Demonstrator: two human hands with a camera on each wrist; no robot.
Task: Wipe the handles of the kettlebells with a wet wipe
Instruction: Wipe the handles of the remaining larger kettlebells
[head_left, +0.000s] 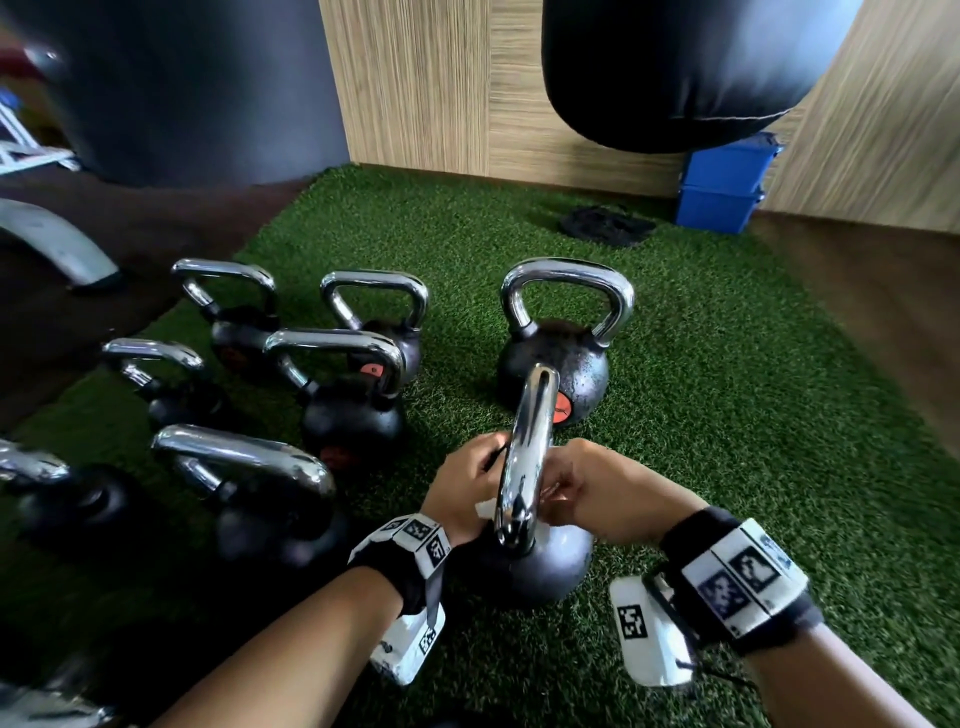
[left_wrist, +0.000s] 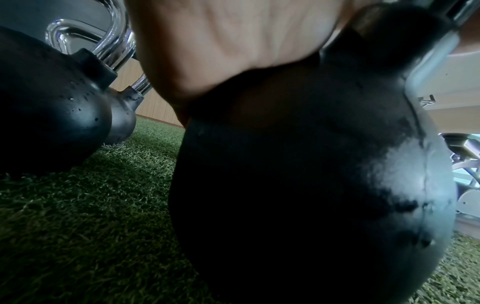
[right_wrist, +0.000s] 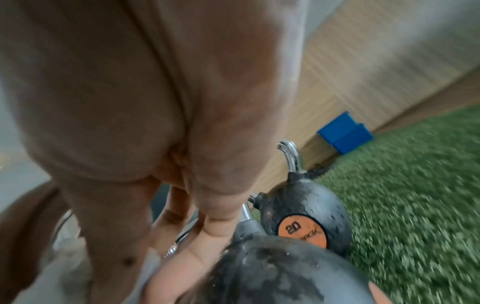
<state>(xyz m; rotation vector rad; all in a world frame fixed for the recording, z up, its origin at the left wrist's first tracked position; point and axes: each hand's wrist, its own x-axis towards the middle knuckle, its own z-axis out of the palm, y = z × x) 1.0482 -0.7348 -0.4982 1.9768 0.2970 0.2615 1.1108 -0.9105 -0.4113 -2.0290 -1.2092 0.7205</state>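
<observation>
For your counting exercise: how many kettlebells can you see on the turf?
8 kettlebells: one nearest, one behind it, six clustered left; others may hide off-frame left.

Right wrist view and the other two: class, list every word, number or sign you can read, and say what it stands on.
"20": on the round orange label of the black iron kettlebell standing on the green turf; seen upside down.
A word beneath that number: too blurred to read.
Orange labels on the other kettlebells in the head view: too small to read.
</observation>
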